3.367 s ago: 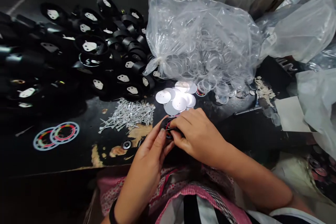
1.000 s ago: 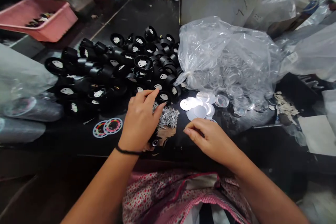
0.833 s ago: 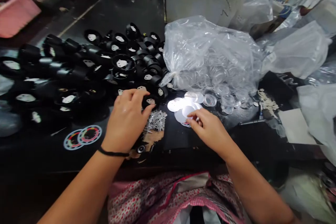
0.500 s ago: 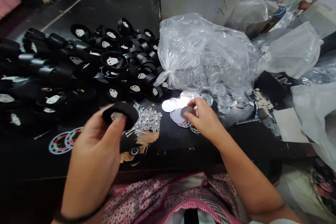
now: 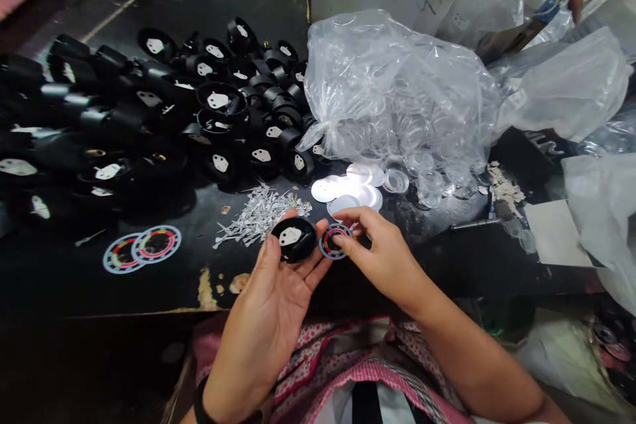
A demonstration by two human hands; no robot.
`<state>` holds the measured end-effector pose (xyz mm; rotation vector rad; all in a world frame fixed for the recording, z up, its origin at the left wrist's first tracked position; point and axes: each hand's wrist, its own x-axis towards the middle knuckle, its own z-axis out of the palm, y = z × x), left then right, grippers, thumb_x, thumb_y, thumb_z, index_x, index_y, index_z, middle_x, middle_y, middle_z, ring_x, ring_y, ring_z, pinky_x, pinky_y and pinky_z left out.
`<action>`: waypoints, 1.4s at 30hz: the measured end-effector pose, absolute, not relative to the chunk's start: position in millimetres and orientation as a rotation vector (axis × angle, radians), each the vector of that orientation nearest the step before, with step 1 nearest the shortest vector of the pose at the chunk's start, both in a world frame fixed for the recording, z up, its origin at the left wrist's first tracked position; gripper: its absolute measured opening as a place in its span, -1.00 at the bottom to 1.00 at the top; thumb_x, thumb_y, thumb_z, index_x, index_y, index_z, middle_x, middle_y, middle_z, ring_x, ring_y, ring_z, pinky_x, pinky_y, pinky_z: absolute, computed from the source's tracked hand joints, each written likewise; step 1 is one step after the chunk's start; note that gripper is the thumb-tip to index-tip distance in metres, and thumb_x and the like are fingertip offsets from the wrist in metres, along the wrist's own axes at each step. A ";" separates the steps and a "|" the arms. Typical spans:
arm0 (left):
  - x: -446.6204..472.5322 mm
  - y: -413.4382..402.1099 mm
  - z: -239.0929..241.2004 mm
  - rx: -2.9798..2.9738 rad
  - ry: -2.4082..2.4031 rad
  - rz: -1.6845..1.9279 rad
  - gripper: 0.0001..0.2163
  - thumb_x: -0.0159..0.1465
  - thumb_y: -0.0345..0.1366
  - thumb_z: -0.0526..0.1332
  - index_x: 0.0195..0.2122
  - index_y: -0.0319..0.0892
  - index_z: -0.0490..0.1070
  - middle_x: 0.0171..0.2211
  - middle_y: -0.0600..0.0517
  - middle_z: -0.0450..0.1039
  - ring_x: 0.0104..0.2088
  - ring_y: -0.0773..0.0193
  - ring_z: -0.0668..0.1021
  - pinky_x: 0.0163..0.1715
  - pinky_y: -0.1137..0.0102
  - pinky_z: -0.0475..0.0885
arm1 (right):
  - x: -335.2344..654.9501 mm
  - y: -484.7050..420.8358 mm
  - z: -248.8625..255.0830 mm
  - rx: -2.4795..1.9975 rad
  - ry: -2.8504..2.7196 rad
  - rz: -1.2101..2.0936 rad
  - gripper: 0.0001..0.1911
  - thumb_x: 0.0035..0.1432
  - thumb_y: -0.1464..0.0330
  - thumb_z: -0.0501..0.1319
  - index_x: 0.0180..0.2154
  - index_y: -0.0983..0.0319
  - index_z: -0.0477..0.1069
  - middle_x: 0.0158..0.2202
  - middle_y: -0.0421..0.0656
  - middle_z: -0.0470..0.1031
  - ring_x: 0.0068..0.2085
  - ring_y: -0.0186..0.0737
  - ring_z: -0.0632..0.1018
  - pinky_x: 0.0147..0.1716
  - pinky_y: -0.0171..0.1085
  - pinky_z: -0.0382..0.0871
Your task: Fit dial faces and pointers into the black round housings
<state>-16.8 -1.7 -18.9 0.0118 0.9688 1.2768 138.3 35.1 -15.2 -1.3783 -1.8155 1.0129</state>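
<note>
My left hand (image 5: 278, 305) grips a round black gauge housing (image 5: 294, 240), its open side facing up with a pale plate inside. Just right of it, my right hand (image 5: 375, 248) pinches a printed dial disc (image 5: 334, 242) with red and yellow markings, beside the housing's rim. Beyond my right hand lies a pile of shiny white discs (image 5: 345, 191). A heap of small silvery pointers (image 5: 258, 212) is spread behind my left hand. Two more printed dial discs (image 5: 157, 244) overlap on the table to the left.
Many black housings (image 5: 217, 101) crowd the left and back of the dark table. A clear plastic bag (image 5: 397, 86) of transparent round covers stands behind the white discs. To the right are a screwdriver (image 5: 474, 225), a white card (image 5: 556, 232) and more plastic bags (image 5: 566, 86).
My left hand has brought the housing rightward, toward the middle. My right hand has drawn a disc nearer from the pile, and its printed face now shows.
</note>
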 end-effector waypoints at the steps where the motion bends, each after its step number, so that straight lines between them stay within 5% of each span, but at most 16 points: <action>1: -16.5 -2.9 -19.8 0.024 0.976 1.283 -0.62 0.34 -0.03 0.19 0.11 -0.05 0.42 0.00 -0.09 0.59 0.02 0.08 0.60 0.03 0.15 0.52 | 138.1 35.3 -12.6 -1.404 -1.763 1.052 -0.76 0.20 0.46 0.27 -0.07 0.19 0.47 -0.24 -0.19 0.53 -0.27 -0.29 0.52 -0.22 -0.27 0.43; 11: -1.3 -15.5 -20.9 0.234 1.073 1.269 -0.70 0.26 -0.13 0.31 0.03 0.06 0.53 0.23 0.08 0.41 0.28 0.11 0.36 0.13 0.35 0.44 | 120.7 37.5 3.5 -1.362 -1.675 1.121 -0.97 0.20 0.41 0.26 -0.27 0.20 0.42 -0.31 -0.21 0.51 -0.26 -0.28 0.53 -0.26 -0.27 0.40; 19: -6.0 -21.3 -35.0 0.385 1.091 1.221 -0.72 0.27 -0.15 0.30 0.01 0.11 0.53 0.23 0.12 0.40 0.26 0.10 0.38 0.08 0.35 0.47 | 127.8 40.3 -1.2 -1.406 -1.587 1.336 -0.87 0.16 0.34 0.28 -0.34 0.19 0.33 -0.41 -0.27 0.43 -0.39 -0.34 0.45 -0.39 -0.31 0.33; 35: -36.0 -45.7 -45.0 0.833 1.380 1.069 -0.72 0.28 -0.14 0.27 0.00 -0.01 0.51 0.02 0.02 0.55 0.08 0.10 0.54 0.08 0.32 0.44 | 121.0 20.3 -5.4 -1.244 -1.808 1.467 -0.84 0.24 0.41 0.20 -0.11 0.20 0.37 -0.21 -0.20 0.51 -0.28 -0.33 0.52 -0.29 -0.32 0.40; 38: -50.6 -53.2 -46.0 0.842 1.513 1.096 -0.71 0.30 -0.11 0.24 0.03 0.03 0.49 0.05 0.05 0.53 0.08 0.12 0.53 0.05 0.34 0.45 | 112.6 32.6 -6.6 -1.249 -2.053 1.309 -0.88 0.30 0.38 0.19 -0.13 0.21 0.43 -0.21 -0.19 0.56 -0.22 -0.28 0.54 -0.21 -0.28 0.36; 42: -58.8 -58.0 -49.3 0.660 1.505 1.128 -0.66 0.27 -0.09 0.28 0.07 0.06 0.47 0.01 0.06 0.54 -0.03 0.17 0.56 -0.09 0.40 0.50 | 94.5 52.0 -15.1 -1.532 -2.495 0.623 -0.86 0.31 0.41 0.13 -0.25 0.27 0.46 -0.23 -0.08 0.55 -0.14 -0.07 0.51 -0.16 -0.12 0.24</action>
